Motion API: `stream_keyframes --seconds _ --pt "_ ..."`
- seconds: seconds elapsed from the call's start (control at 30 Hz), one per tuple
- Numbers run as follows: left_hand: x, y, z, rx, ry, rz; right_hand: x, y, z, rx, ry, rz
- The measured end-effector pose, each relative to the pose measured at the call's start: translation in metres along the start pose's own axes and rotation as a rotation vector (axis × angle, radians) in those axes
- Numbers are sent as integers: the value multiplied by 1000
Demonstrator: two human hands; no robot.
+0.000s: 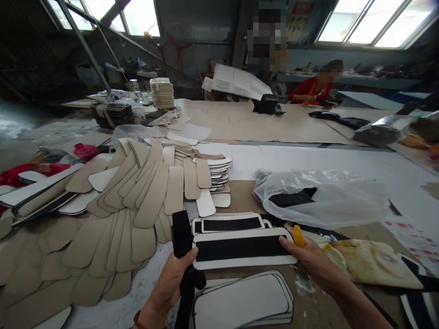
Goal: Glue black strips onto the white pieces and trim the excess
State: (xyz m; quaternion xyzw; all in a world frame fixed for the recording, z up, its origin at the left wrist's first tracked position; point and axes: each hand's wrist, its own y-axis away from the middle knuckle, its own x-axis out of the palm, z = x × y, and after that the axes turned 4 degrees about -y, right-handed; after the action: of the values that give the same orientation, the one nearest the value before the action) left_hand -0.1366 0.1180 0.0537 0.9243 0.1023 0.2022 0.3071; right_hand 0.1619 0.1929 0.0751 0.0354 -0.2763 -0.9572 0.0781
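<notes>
Between my two hands is a white panel [245, 270] with rounded corners, a wide black strip [242, 250] running along its middle. My left hand [168, 279] grips its left end, thumb on top. At the right end, my right hand [313, 256] pinches it, with a yellow cover [299, 236] on one finger. A long black band [181, 224] passes beside and under my left hand; I cannot tell if the fingers also hold it. Just behind the held piece lie similar panels with black strips [231, 223]. Plain white panels [242, 301] are stacked nearest me.
Fanned beige panels [120, 183] spread over the left side. Behind them stand a stack of white-edged pieces [219, 171] and a taller pile [162, 93]. A clear plastic bag [343, 196] and a stained, yellowed pad [377, 262] lie right. Across the table sits a person in red [308, 89].
</notes>
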Motion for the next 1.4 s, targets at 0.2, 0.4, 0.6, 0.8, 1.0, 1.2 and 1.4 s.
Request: stream_keyframes --seconds 0.2,0.4,0.6,0.8,1.0,1.2,1.4 --pt "-2 3 -2 -31 41 131 1 -4 0 14 5 24" --pt "-9 0 -1 -79 113 176 -5 -6 -5 -1 -55 54" --pt "-1 1 -2 -109 108 98 -4 -6 -2 -54 -72 97" --pt "5 -5 -3 -169 -11 -150 0 -9 2 -237 335 -29" --pt "8 -5 -1 -120 -117 -301 -2 -12 -8 -330 555 -63" --pt "15 0 -7 -125 -155 -361 -5 -14 -10 -355 548 31" --pt "14 1 -7 -111 -172 -366 -5 -11 -6 -351 555 77"
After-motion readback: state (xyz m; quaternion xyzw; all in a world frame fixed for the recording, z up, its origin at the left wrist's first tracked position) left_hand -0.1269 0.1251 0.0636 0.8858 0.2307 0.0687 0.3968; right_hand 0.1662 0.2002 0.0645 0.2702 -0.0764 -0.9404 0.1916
